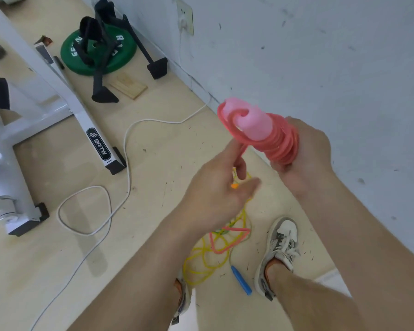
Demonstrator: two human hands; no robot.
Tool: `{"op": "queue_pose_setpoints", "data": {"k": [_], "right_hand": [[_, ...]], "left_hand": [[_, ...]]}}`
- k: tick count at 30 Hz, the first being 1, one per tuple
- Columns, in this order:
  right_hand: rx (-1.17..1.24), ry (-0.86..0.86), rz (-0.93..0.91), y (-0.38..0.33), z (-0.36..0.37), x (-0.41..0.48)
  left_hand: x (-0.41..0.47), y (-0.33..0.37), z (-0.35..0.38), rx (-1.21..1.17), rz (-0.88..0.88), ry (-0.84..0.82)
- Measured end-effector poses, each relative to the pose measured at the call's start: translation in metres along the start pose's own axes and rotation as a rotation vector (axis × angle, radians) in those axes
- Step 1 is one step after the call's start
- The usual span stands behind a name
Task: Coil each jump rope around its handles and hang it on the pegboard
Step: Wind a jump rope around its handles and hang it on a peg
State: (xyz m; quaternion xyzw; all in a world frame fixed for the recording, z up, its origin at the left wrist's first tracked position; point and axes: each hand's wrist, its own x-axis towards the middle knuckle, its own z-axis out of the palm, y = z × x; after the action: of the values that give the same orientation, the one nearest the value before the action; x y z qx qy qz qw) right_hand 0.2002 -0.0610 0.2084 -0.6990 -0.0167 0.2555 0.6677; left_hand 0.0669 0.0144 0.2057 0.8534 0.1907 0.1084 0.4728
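- My right grip [306, 149] is clamped round the pink jump rope [273, 139], fingers curled over the lower end of the bundle, held up near the wall [320, 56].
- The rope's two handles [251, 120] are soft, pale pink foam cylinders pressed side by side. Their rounded tops stick out up and to the left.
- Smooth coral-pink cord is wound round them in tight stacked rings, with a looser ring lying near the top.
- My left grip [215, 189] is just left of and below the bundle and blurred. Its first two fingers are closed on a single strand that comes off the coil, and the thumb sticks out to the side.
- The uncoiled tail of the pink cord [230, 240] lies on the floor [46, 271] below my hands, bent into a rough triangle.
- Under that tail is a tangled yellow jump rope [201, 256] of thin glossy cord. Its tapered blue plastic handle [242, 280] lies just beside my grey-and-white sneaker [280, 247].
- The floor is pale, smooth and flecked with small dark bits.
- A white cable [129, 139] loops across it from the wall socket [184, 17].
- On the far left are a white metal frame [81, 111] with a black "BRTW" label, a round green weight plate [120, 58] and a flat wooden block [128, 86].
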Motion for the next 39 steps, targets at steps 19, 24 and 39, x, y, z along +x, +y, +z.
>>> {"op": "queue_pose_setpoints", "data": {"k": [19,24,39], "right_hand": [[-0.363,-0.792,-0.057,-0.015,-0.007,-0.021],[-0.449,-0.686,-0.126,-0.006,-0.008,-0.012],[-1.217,-0.582,-0.290,0.017,0.000,-0.013]], "left_hand": [[0.006,-0.007,-0.028,-0.356,-0.243,-0.253],[0.013,-0.015,-0.028,-0.068,-0.287,-0.168],[0.008,-0.007,-0.017,0.728,0.173,0.005]]}}
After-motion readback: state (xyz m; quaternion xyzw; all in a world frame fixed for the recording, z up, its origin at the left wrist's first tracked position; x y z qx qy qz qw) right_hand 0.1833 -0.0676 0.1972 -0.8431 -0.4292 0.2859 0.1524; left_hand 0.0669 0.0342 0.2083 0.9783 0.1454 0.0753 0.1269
